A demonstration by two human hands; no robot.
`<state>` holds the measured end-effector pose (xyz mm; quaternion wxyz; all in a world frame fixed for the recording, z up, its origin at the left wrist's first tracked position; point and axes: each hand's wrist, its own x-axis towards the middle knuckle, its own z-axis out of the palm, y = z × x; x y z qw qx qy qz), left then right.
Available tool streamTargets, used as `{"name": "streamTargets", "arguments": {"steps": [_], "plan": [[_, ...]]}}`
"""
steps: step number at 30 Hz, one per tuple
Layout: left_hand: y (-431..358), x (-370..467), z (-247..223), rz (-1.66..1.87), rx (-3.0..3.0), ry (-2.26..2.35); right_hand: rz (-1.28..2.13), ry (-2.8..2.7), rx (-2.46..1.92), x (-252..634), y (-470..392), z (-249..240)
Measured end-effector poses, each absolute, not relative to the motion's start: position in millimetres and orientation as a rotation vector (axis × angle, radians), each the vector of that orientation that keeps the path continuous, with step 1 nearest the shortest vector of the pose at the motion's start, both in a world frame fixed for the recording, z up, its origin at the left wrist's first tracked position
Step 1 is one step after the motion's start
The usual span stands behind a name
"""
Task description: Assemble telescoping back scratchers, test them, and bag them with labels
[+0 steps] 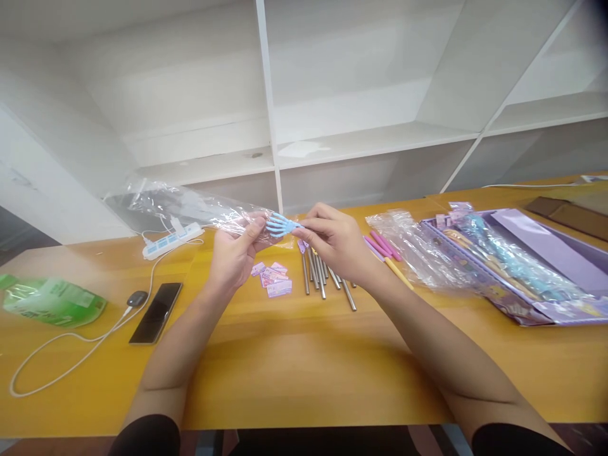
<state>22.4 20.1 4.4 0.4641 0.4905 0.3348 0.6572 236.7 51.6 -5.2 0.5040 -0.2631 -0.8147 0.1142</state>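
Note:
My left hand (235, 253) pinches the open end of a long clear plastic bag (199, 206), which stretches away to the upper left. At the bag's mouth is a light blue hand-shaped piece (282, 225) with spread fingers. My right hand (335, 244) grips its narrow end between thumb and fingers. Under my hands on the table lie several metal rods (323, 285), some with coloured tips. Small pink and purple cards (278, 288) lie in a loose pile left of the rods.
On the right are pink sticks (384, 244), clear bags (418, 253) and a purple box (515, 310) holding wrapped items. At left are a power strip (171, 242), a phone (156, 313), a white cable (71, 335) and a green pouch (54, 301). White shelves (370, 136) stand behind.

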Motion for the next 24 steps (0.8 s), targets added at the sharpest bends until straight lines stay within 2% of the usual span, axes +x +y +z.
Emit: {"name": "streamTargets", "arguments": {"steps": [9, 17, 24], "plan": [[17.1, 14.1, 9.9, 1.596, 1.175, 0.852, 0.305, -1.976, -0.636, 242.6, 49.9, 1.3], [9.5, 8.2, 16.3, 1.466, 1.163, 0.830, 0.443, -2.012, -0.622, 249.8, 49.1, 6.1], [-0.7, 20.0, 14.0, 1.487, 1.277, 0.815, 0.570, -2.023, -0.625, 258.1, 50.6, 11.6]]}}
